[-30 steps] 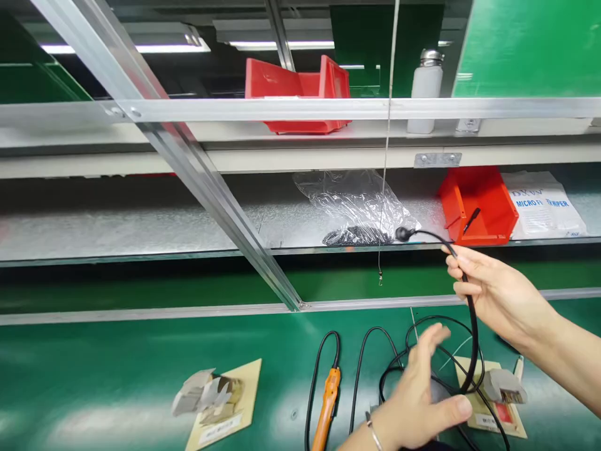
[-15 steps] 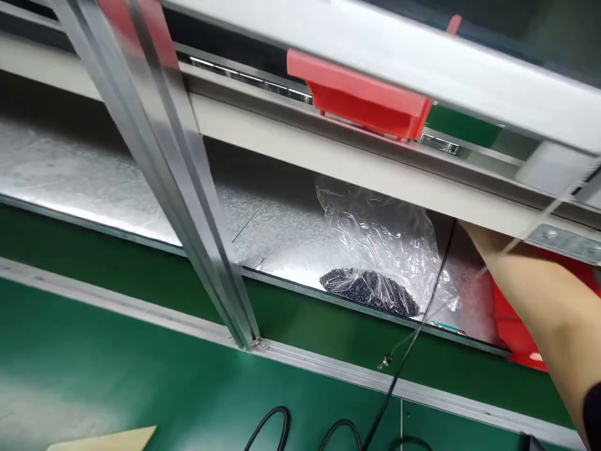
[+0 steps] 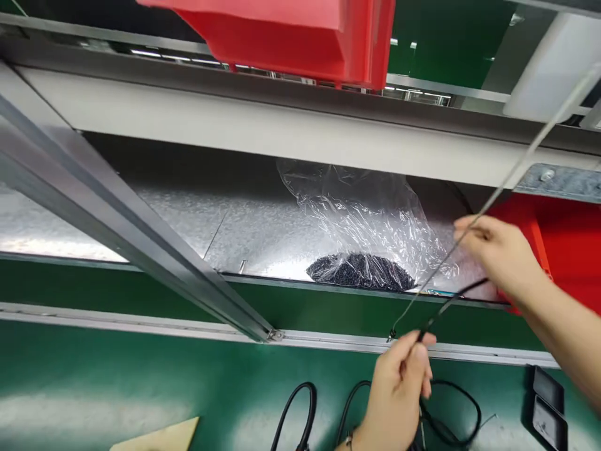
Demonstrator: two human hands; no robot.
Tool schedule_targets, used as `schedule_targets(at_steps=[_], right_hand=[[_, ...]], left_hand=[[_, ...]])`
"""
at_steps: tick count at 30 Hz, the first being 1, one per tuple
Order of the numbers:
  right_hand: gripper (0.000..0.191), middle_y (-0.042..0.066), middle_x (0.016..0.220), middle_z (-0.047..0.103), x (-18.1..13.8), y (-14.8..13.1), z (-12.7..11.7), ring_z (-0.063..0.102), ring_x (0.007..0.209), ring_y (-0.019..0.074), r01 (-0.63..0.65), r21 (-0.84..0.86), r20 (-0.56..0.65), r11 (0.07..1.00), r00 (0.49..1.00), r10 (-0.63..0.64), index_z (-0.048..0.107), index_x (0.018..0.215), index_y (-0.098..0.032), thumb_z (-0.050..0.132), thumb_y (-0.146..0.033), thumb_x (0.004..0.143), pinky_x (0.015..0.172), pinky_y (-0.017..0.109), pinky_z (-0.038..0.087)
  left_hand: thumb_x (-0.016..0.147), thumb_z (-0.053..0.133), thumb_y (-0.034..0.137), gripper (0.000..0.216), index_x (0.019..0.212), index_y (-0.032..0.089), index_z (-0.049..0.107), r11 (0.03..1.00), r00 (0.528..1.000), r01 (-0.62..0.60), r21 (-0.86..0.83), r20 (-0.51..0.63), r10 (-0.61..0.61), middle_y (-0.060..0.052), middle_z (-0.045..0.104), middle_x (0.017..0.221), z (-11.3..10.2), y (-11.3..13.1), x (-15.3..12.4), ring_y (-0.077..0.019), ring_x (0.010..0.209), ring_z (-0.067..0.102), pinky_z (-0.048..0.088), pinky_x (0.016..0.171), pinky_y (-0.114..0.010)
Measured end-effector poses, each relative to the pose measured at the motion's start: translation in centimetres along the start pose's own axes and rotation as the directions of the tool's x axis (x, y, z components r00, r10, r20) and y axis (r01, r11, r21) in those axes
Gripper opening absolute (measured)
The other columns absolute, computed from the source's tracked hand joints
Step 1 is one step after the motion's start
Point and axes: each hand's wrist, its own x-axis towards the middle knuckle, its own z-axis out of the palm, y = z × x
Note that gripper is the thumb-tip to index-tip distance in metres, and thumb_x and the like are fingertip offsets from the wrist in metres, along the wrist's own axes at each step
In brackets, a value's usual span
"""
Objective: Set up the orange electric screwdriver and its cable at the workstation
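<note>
Left hand (image 3: pixel 399 388): raised above the green tabletop (image 3: pixel 117 388), thumb and fingertips pinched together on a thin black cable (image 3: pixel 451 302).
Right hand (image 3: pixel 498 257): reaching onto the metal shelf (image 3: pixel 197 219), just beside the plastic bag; fingers curled, apparently closed on the far end of the same cable, though the grip itself is partly hidden.
Black cable: stretched taut between the two hands, crossing the front edge of the shelf; further loops of it lie on the tabletop below the left hand.
Thin wire (image 3: pixel 516 169): runs slantwise from the upper right down to a small metal end near the left hand's fingertips.
Plastic bag (image 3: pixel 361 213): clear and crumpled, lying on the shelf, with a heap of small black parts (image 3: pixel 359 272) at its front.
Red bins: one (image 3: pixel 300 31) on the level above, one (image 3: pixel 568 244) on the shelf behind the right hand.
Slanted metal bar (image 3: pixel 117 219): crosses the left of the view.
</note>
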Motion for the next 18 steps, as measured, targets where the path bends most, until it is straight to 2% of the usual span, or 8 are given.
schedule_targets(at_steps=[2, 5, 7, 8, 10, 12, 14, 18], right_hand=[[0.032, 0.007, 0.093, 0.062, -6.5, 0.8, -0.5, 0.057, 0.088, 0.0236, 0.014, -0.126, -0.071, 0.992, 0.997, -0.023, 0.065, 0.095, -0.022, 0.063, -0.052, 0.084, 0.083, 0.041, 0.044], [0.048, 0.011, 0.104, 0.058, -13.9, 3.2, -0.8, 0.052, 0.105, 0.0317, -0.010, -0.284, -0.397, 0.959, 0.911, -0.109, 0.061, 0.099, -0.019, 0.055, -0.065, 0.084, 0.093, 0.051, 0.040], [0.055, 0.012, 0.106, 0.057, -16.0, 4.5, -0.5, 0.053, 0.105, 0.0325, -0.097, -0.151, -0.451, 0.984, 0.892, 0.019, 0.060, 0.103, -0.019, 0.059, -0.068, 0.080, 0.091, 0.053, 0.043], [0.055, 0.012, 0.106, 0.058, -16.1, 4.7, -0.2, 0.055, 0.103, 0.0312, -0.174, -0.008, -0.361, 0.985, 0.919, 0.159, 0.059, 0.104, -0.019, 0.061, -0.068, 0.078, 0.087, 0.051, 0.048], [0.053, 0.012, 0.107, 0.061, -14.8, 4.2, 0.4, 0.059, 0.099, 0.0280, -0.386, 0.313, -0.020, 0.868, 0.911, 0.412, 0.058, 0.106, -0.018, 0.065, -0.063, 0.078, 0.075, 0.043, 0.054], [0.038, 0.012, 0.104, 0.063, -11.7, 2.7, 0.7, 0.062, 0.089, 0.0227, -0.514, 0.544, 0.178, 0.663, 0.843, 0.508, 0.059, 0.098, -0.014, 0.066, -0.048, 0.083, 0.063, 0.033, 0.055], [0.014, 0.010, 0.093, 0.064, -7.3, 1.0, 0.7, 0.058, 0.065, 0.0117, -0.448, 0.675, 0.128, 0.587, 0.854, 0.505, 0.058, 0.085, -0.012, 0.061, -0.025, 0.087, 0.050, 0.022, 0.048], [0.013, -0.001, 0.068, 0.056, 3.3, -1.4, 0.7, 0.037, 0.042, 0.0032, -0.216, 0.604, -0.109, 0.767, 0.931, 0.348, 0.048, 0.080, -0.014, 0.046, -0.006, 0.090, 0.034, 0.015, 0.021]], left_hand=[[0.094, 0.048, 0.060, 0.053, 0.110, 0.012, 0.064, 0.995, 0.996, -0.044, -0.087, -0.085, 0.037, 0.000, 0.050, 0.062, 0.8, 2.1, 0.0, -0.0086, 0.055, 0.047, 0.045, 0.054, -0.018], [0.089, 0.054, 0.064, 0.055, 0.102, 0.012, 0.065, 0.993, 0.985, -0.058, -0.103, -0.166, 0.040, 0.002, 0.046, 0.057, 2.2, 2.1, -2.9, -0.0069, 0.049, 0.042, 0.041, 0.050, -0.017], [0.087, 0.054, 0.068, 0.056, 0.097, 0.013, 0.062, 0.983, 0.964, 0.025, -0.182, -0.257, -0.072, 0.004, 0.041, 0.053, 3.5, 0.5, -5.7, -0.0054, 0.046, 0.037, 0.036, 0.047, -0.015], [0.087, 0.054, 0.068, 0.055, 0.096, 0.014, 0.061, 0.972, 0.947, 0.065, -0.227, -0.293, -0.132, 0.004, 0.040, 0.053, 4.1, -0.3, -6.9, -0.0048, 0.046, 0.036, 0.034, 0.046, -0.014], [0.089, 0.053, 0.066, 0.053, 0.099, 0.014, 0.059, 0.958, 0.942, 0.114, -0.261, -0.277, -0.187, 0.004, 0.044, 0.057, 5.2, -1.6, -8.5, -0.0046, 0.048, 0.039, 0.034, 0.048, -0.014], [0.091, 0.050, 0.066, 0.053, 0.105, 0.015, 0.057, 0.971, 0.986, 0.087, -0.222, -0.120, -0.116, 0.001, 0.049, 0.062, 5.8, -2.0, -8.9, -0.0055, 0.050, 0.044, 0.037, 0.049, -0.015], [0.091, 0.048, 0.066, 0.057, 0.118, 0.015, 0.051, 0.986, 0.996, 0.032, -0.164, 0.085, -0.018, -0.002, 0.053, 0.070, 6.0, -2.1, -8.4, -0.0079, 0.057, 0.052, 0.043, 0.057, -0.018], [0.081, 0.059, 0.071, 0.070, 0.117, 0.012, 0.048, 0.975, 0.941, 0.170, -0.143, 0.317, -0.118, -0.004, 0.056, 0.074, 5.4, -5.1, -7.0, -0.0114, 0.068, 0.056, 0.044, 0.070, -0.024]])
